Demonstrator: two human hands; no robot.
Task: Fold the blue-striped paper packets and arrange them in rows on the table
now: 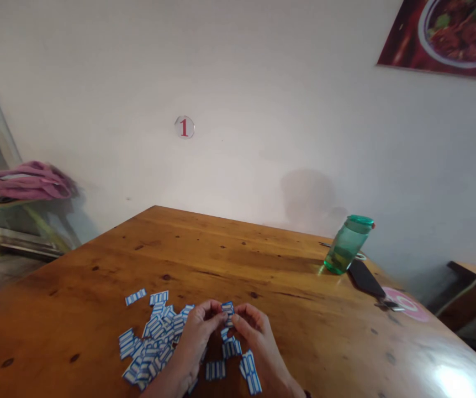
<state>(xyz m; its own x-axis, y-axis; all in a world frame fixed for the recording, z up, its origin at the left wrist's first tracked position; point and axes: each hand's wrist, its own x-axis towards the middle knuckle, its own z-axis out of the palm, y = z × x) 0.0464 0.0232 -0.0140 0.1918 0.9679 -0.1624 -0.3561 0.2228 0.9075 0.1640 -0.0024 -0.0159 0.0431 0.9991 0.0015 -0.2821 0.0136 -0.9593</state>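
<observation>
Two hands (199,327) (256,327) pinch one blue-edged strip (227,306), possibly more, between them; one heap of strips (159,337) lies left.

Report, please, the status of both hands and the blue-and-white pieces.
Left hand, right hand: pinching blue-and-white pieces, count unclear. Pile beside left hand. Green bottle apart, to the right.
</observation>
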